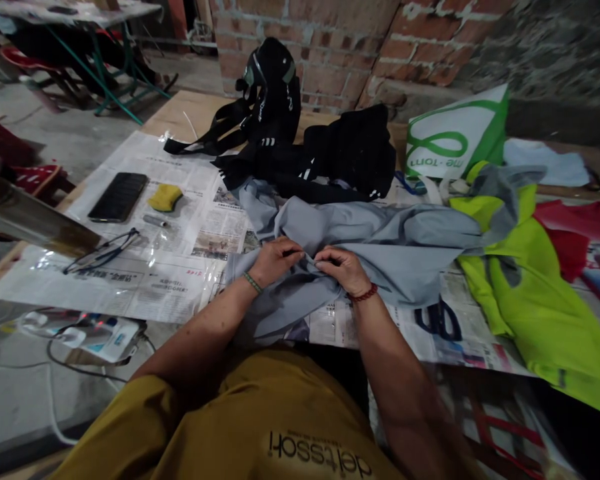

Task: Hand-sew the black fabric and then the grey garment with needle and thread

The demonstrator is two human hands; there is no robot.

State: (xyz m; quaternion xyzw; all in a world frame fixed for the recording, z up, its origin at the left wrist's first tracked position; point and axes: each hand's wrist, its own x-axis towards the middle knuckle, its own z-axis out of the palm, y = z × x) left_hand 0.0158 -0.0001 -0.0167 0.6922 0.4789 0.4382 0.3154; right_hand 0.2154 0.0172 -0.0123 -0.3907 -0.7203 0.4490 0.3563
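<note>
On the newspaper-covered wooden table [173, 115], smooth grey cloth [403, 263] was pinched by left hand [274, 261] and right hand [344, 268], seemingly for steadiness.

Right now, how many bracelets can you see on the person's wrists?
2: a greenish bracelet by the left hand and a red bracelet by the right hand, both hands pinching the grey cloth. Neither wrist is covered.

Left hand [274, 261] and right hand [344, 268], close together, pinch grey cloth [405, 230] by tabletop's [173, 115] near edge. Phone [117, 197] toward left edge, yellow pad [165, 198] just beside. Black bag [275, 90], green-white bag [455, 137] along far edge. Neon garment [545, 293] droops over near edge, right of blue handles [440, 323].
</note>
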